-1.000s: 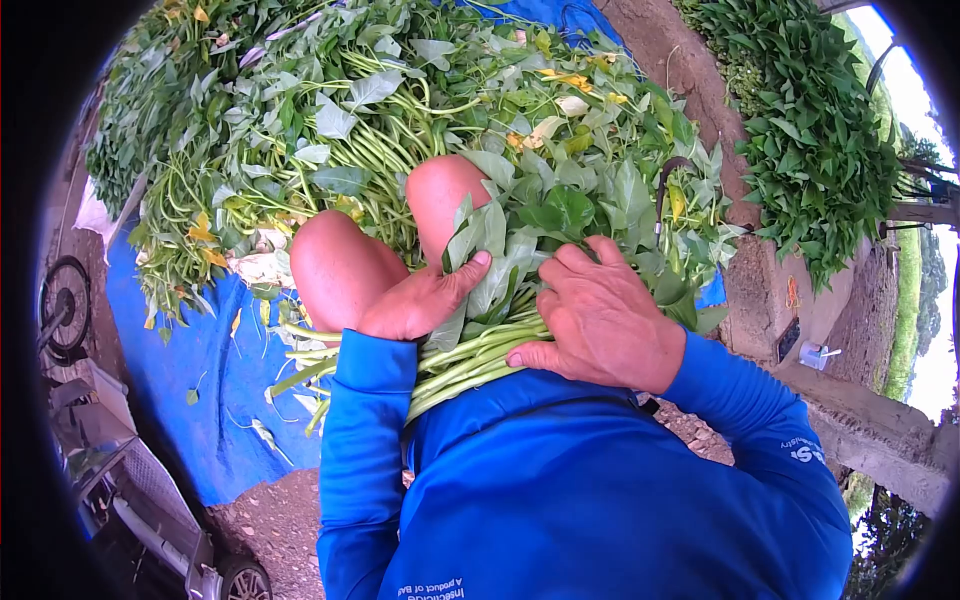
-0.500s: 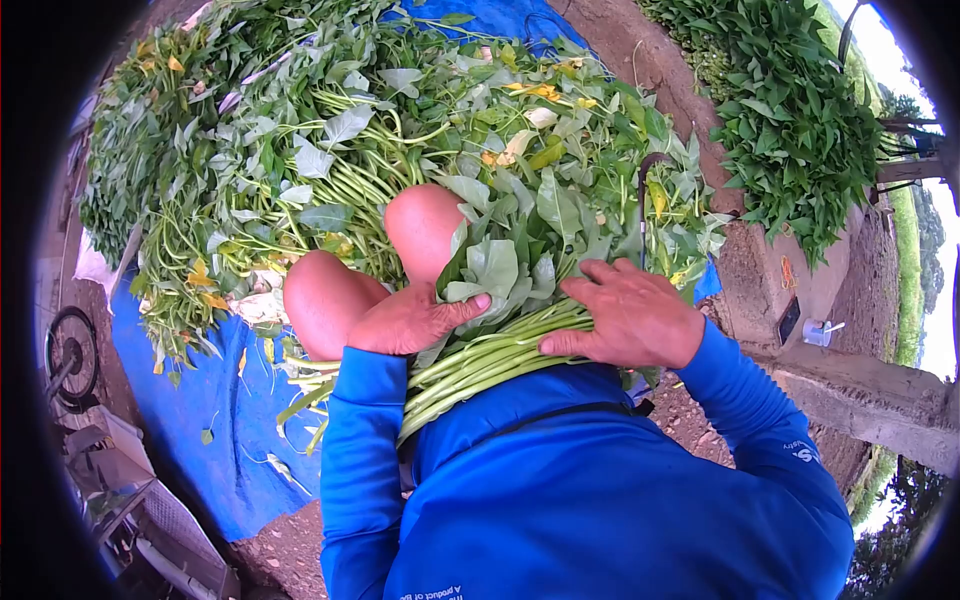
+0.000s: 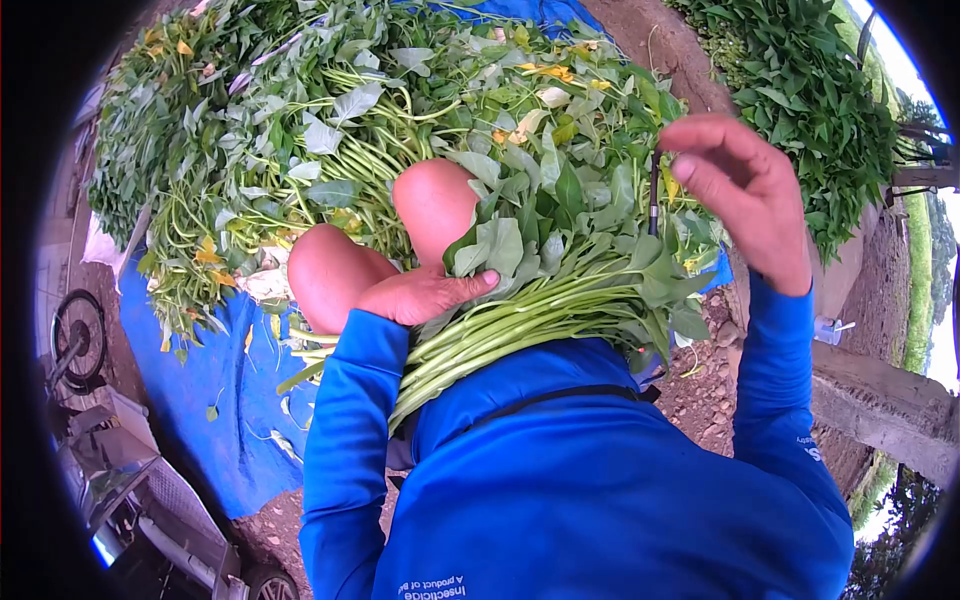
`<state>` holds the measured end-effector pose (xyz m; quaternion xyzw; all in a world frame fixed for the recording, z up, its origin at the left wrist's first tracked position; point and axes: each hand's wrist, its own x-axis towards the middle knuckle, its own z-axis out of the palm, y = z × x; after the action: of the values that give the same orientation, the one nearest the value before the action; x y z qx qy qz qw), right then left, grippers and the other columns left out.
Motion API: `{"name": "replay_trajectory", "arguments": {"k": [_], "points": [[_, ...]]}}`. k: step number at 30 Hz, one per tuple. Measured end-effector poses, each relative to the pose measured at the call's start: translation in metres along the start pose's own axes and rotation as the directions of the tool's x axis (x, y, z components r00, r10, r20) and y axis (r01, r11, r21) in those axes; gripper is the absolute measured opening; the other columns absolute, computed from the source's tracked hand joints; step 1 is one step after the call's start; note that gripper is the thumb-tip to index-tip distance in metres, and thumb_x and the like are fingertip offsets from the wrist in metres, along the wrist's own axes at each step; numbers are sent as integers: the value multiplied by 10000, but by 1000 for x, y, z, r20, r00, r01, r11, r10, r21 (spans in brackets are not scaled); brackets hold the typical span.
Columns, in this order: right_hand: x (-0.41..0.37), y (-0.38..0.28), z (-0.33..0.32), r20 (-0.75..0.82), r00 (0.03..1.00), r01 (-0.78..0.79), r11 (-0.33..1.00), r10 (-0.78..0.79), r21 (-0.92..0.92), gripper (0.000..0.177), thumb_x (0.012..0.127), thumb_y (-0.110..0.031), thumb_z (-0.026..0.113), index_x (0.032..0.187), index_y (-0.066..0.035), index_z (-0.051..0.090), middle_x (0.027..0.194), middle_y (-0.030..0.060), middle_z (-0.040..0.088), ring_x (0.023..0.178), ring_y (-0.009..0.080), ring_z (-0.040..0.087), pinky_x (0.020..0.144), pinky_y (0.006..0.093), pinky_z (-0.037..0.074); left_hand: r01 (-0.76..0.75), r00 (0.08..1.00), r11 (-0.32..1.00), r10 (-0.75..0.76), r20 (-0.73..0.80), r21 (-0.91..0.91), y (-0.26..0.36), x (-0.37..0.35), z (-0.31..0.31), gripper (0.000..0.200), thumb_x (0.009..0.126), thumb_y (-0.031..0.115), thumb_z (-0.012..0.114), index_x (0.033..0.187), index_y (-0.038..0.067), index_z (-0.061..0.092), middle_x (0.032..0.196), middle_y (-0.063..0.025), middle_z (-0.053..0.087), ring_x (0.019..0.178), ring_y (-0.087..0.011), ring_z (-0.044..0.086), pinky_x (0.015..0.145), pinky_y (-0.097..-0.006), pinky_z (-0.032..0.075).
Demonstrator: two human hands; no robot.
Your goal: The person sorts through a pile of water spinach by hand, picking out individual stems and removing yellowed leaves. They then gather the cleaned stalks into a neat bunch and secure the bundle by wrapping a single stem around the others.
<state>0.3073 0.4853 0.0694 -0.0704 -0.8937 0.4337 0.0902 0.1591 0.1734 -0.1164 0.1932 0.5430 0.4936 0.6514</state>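
Observation:
Across my lap lies a bunch of water spinach (image 3: 520,310), its long pale stems toward the left and its leaves toward the right and over my knee. My left hand (image 3: 425,295) grips the bunch at its upper side, thumb over the leaves and the other fingers hidden. My right hand (image 3: 745,190) is raised off the bunch at the right, fingers curved and thumb apart. Its fingertips are right by the top of a thin dark hooked rod (image 3: 654,190), which stands among the leaves; no object shows between thumb and fingers.
A big heap of cut greens (image 3: 250,150) with some yellow leaves covers a blue tarp (image 3: 190,370) ahead of my knees. Another pile of greens (image 3: 810,110) stands at the upper right. A concrete beam (image 3: 885,410) and a white cup (image 3: 828,329) are at right, a wheel (image 3: 75,340) at left.
My right hand has let go of the stems and moved up and right to the hooked rod. The leaves it covered now show. My left hand still holds the bunch.

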Motion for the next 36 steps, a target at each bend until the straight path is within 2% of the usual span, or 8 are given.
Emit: {"name": "replay_trajectory", "arguments": {"k": [2, 4, 13, 19, 26, 29, 34, 36], "points": [[-11, -34, 49, 406, 889, 148, 972, -211, 180, 336, 949, -131, 764, 1242, 26, 712, 1157, 167, 745, 1135, 334, 716, 983, 411, 558, 48, 999, 999, -48, -14, -6, 8, -2, 2, 713, 1061, 421, 731, 1596, 17, 487, 1533, -81, 608, 1397, -189, 531, 1212, -342, 392], [-28, -25, 108, 509, 792, 327, 939, -336, 110, 352, 900, -125, 764, 1214, 26, 718, 1158, 185, 721, 1111, 378, 686, 967, 438, 547, 43, 999, 999, -43, 1, 14, 3, 2, -3, 683, 1064, 428, 724, 1571, 18, 524, 1501, -78, 632, 1359, -181, 556, 1191, -344, 416], [-31, -16, 139, 685, 718, 317, 933, -119, -170, 480, 841, -171, 810, 1276, 5, 710, 1222, 161, 665, 1123, 344, 612, 996, 459, 502, 39, 995, 995, -46, 83, 87, 7, 0, -4, 664, 1082, 500, 666, 1558, 48, 562, 1492, -79, 645, 1353, -185, 553, 1188, -345, 420], [-39, -15, 146, 635, 755, 390, 891, -164, -234, 443, 853, -168, 809, 1262, -14, 740, 1210, 118, 722, 1132, 321, 627, 985, 448, 514, 132, 985, 978, -148, 88, 164, 17, 1, -2, 682, 1085, 548, 635, 1527, 28, 596, 1476, -84, 661, 1316, -170, 569, 1187, -329, 422], [-40, -14, 159, 482, 816, 482, 835, -318, -265, 372, 909, -133, 735, 1261, -14, 754, 1293, 137, 737, 1196, 317, 668, 1041, 456, 525, -51, 999, 980, 47, 24, 191, 3, -3, -16, 718, 1076, 584, 624, 1517, 17, 594, 1401, -123, 709, 1268, -207, 622, 1133, -345, 475], [-31, -25, 162, 425, 808, 559, 758, -407, -336, 366, 932, -119, 686, 1277, -16, 749, 1329, 147, 727, 1242, 318, 667, 1066, 467, 519, 98, 988, 916, -42, -151, 390, 74, -52, -5, 711, 1079, 595, 609, 1519, 37, 593, 1378, -149, 721, 1242, -240, 656, 1098, -343, 497], [-5, -19, 192, 303, 795, 607, 702, -526, -374, 384, 940, -138, 642, 1283, 16, 720, 1318, 178, 710, 1258, 324, 650, 1160, 501, 470, -41, 859, 654, 409, -307, 755, 75, -75, -29, 584, 963, 478, 772, 1381, 79, 686, 942, -210, 772, 878, -438, 728, 792, -474, 563], [-8, -8, 208, 327, 795, 606, 683, -510, -408, 422, 937, -140, 640, 1328, 8, 699, 1352, 178, 690, 1257, 315, 638, 1126, 497, 456, 57, 859, 597, 379, -343, 800, 66, -76, -36, 582, 935, 386, 797, 1404, 68, 664, 964, -210, 775, 906, -424, 735, 821, -464, 567]]}}
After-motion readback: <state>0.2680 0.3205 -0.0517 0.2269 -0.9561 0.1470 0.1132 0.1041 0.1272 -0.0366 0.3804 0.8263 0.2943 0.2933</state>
